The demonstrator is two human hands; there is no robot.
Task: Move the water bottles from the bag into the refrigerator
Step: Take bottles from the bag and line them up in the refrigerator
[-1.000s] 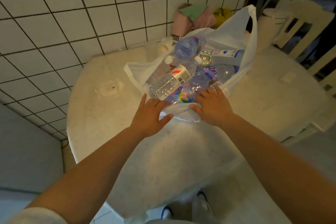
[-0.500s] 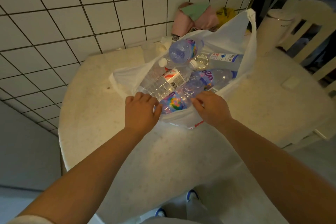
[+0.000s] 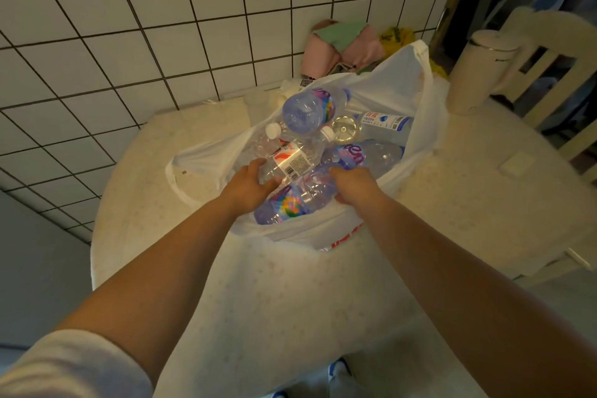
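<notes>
Near the far edge of the tabletop (image 3: 452, 203), by the tiled wall (image 3: 129, 26), a white plastic bag (image 3: 429, 113) lies open with red print, unreadable, on its near side. Inside it, water bottles are heaped on their sides. Closest to the near rim lies a purple-tinted bottle with a rainbow label (image 3: 290, 203). Beyond it, a clear ribbed bottle (image 3: 290, 161) carries a white and red label with a barcode; its white cap points toward the far edge. A second purple bottle (image 3: 361, 155) shows pink lettering, of which only "en" can be made out. A third purple bottle (image 3: 310, 110) lies on top with its base toward the camera. At the far right of the heap, a clear bottle with a blue and white label (image 3: 384, 123) bears red characters too small to read.

Both hands are inside the bag's mouth. The left hand (image 3: 248, 184) rests on the barcode bottle with fingers curving over its side, thumb against the rainbow-label bottle. The right hand (image 3: 352, 184) curls its fingers over the neck end of the rainbow-label bottle, gripping it.

Toward the far right corner stands a cream lidded canister (image 3: 478, 74). Against the wall lies a pink and green cloth bundle (image 3: 342, 42). A white chair (image 3: 549, 68) stands beside the right edge.
</notes>
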